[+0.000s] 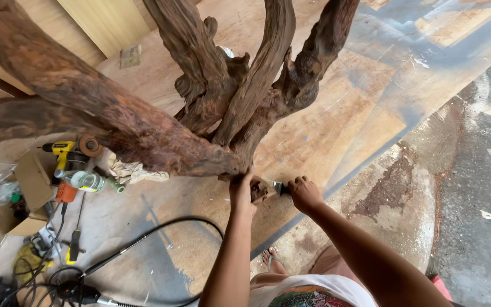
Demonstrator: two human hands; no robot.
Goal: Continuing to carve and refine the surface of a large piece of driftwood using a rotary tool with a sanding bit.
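Driftwood root sculpture (223,108), reddish-brown and gnarled, fills the upper left and centre of the frame, its thick branches meeting at a low tip near the middle. The left hand (242,190) reaches up from the bottom centre and its grip is closed around that lowest tip of the wood. Just to the right, the right hand (304,192) has its grip closed on a small tool (280,187) with a dark and metallic head, pointed at a knob of the wood beside the left hand. Below the wood lies a plywood floor sheet (325,131), with bare concrete (473,187) along the right side. At the left of the frame sit a yellow power drill (63,152), a crumpled rag (134,170), an open cardboard box (21,199), and a screwdriver (75,241). A black flexible cable (160,227) curves across the lower left. A sandalled foot (271,258) shows near the bottom centre.
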